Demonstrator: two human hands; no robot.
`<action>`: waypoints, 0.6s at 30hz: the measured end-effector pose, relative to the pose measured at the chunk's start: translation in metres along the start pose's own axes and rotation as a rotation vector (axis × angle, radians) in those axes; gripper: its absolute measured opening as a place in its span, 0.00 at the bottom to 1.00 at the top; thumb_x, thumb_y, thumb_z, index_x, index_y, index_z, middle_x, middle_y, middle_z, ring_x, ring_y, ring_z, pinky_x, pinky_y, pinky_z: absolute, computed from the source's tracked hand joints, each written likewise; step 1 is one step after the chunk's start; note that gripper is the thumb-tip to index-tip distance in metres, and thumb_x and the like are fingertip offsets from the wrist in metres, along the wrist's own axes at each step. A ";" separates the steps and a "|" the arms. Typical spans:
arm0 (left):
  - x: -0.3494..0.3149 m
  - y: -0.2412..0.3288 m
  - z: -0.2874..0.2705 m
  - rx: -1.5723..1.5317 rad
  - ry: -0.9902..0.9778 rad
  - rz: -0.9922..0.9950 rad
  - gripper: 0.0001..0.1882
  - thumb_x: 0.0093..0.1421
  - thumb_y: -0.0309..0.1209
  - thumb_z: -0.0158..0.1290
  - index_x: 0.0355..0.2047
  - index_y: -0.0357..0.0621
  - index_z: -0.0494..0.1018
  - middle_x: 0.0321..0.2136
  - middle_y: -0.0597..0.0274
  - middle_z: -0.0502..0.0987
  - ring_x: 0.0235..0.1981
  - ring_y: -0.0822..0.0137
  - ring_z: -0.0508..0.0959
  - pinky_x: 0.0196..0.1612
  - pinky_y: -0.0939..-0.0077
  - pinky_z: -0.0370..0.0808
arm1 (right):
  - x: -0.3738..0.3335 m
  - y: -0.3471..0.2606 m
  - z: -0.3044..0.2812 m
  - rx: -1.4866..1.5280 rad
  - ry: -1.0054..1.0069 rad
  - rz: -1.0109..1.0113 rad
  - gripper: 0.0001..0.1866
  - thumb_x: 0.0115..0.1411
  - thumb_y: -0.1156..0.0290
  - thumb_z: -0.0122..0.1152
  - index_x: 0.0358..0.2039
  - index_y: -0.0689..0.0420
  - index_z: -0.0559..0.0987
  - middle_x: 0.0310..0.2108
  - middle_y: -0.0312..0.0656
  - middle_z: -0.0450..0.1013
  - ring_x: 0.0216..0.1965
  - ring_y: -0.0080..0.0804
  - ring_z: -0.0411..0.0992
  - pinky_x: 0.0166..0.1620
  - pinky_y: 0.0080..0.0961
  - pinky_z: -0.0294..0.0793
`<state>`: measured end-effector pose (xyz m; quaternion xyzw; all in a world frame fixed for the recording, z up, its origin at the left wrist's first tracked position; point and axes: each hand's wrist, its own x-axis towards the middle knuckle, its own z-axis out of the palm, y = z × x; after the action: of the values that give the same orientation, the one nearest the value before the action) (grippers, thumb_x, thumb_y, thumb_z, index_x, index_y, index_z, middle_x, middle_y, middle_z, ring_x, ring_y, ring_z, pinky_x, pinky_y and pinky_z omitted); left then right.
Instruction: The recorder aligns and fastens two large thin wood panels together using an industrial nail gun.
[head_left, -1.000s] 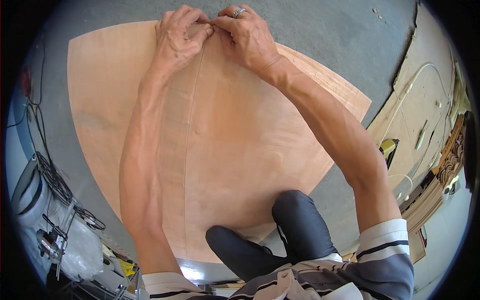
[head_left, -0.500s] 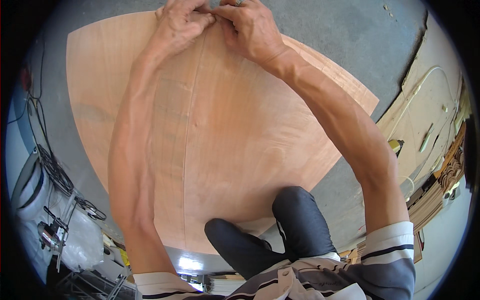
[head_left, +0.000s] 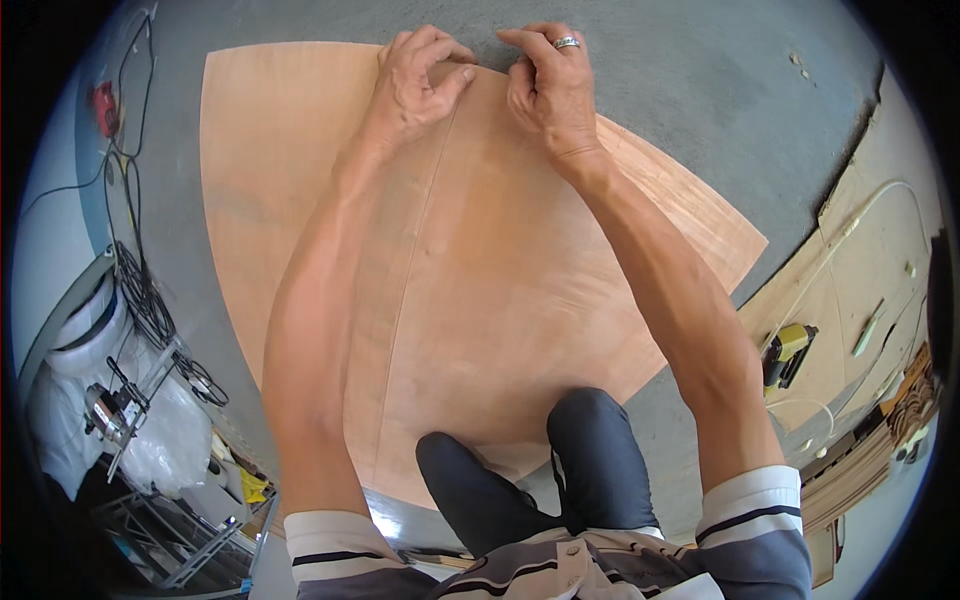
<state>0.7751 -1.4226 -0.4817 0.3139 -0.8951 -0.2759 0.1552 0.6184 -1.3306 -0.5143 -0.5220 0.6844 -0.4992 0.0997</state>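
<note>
A large, thin light-brown wood sheet (head_left: 490, 290) lies on the grey floor, with a straight seam running lengthwise through it. At its far edge, just left of the seam, my left hand (head_left: 415, 88) rests with thumb and fingers apart and nothing visible between them. My right hand (head_left: 556, 88), wearing a ring, is at the same edge right of the seam. Its index finger stretches out to the left, away from the thumb, while the other fingers curl. No object shows in it. The two hands are apart from each other.
My knees (head_left: 585, 430) are at the sheet's near edge. A yellow-and-black power tool (head_left: 788, 352) lies on a brown board (head_left: 800, 300) at right, near a pale hose. Black cables (head_left: 145, 300), plastic-wrapped items (head_left: 170, 440) and a metal rack (head_left: 190, 545) stand at left.
Both hands were close together over the seam at the far edge; now they have separated. The view has shifted, so the sheet appears lower and further right.
</note>
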 end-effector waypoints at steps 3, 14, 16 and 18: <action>0.005 -0.006 -0.007 -0.072 -0.072 -0.065 0.07 0.54 0.30 0.58 0.33 0.44 0.78 0.33 0.64 0.76 0.41 0.60 0.71 0.48 0.66 0.68 | 0.002 -0.005 0.002 -0.034 -0.045 -0.050 0.16 0.47 0.81 0.56 0.38 0.55 0.80 0.38 0.44 0.73 0.41 0.47 0.69 0.42 0.38 0.74; -0.035 0.004 -0.012 0.143 0.401 -0.090 0.19 0.48 0.35 0.65 0.41 0.42 0.77 0.49 0.53 0.71 0.54 0.52 0.68 0.56 0.61 0.65 | 0.005 -0.023 0.003 -0.139 -0.197 -0.093 0.17 0.49 0.83 0.51 0.40 0.59 0.78 0.40 0.48 0.72 0.44 0.48 0.67 0.45 0.40 0.72; -0.100 0.025 -0.014 0.173 0.596 -0.353 0.25 0.52 0.34 0.64 0.49 0.37 0.72 0.53 0.47 0.68 0.57 0.49 0.66 0.59 0.58 0.63 | 0.004 -0.017 0.001 -0.186 -0.239 -0.123 0.16 0.50 0.80 0.52 0.40 0.58 0.79 0.40 0.47 0.72 0.43 0.48 0.68 0.46 0.41 0.71; -0.194 0.052 -0.005 0.168 0.595 -0.611 0.28 0.59 0.34 0.59 0.56 0.34 0.65 0.59 0.42 0.61 0.61 0.47 0.61 0.62 0.56 0.59 | 0.006 -0.020 -0.007 -0.220 -0.291 -0.184 0.16 0.50 0.78 0.53 0.41 0.58 0.79 0.40 0.47 0.72 0.42 0.48 0.68 0.46 0.41 0.71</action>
<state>0.8988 -1.2648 -0.4670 0.6418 -0.6968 -0.1329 0.2914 0.6235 -1.3301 -0.4926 -0.6566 0.6626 -0.3479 0.0942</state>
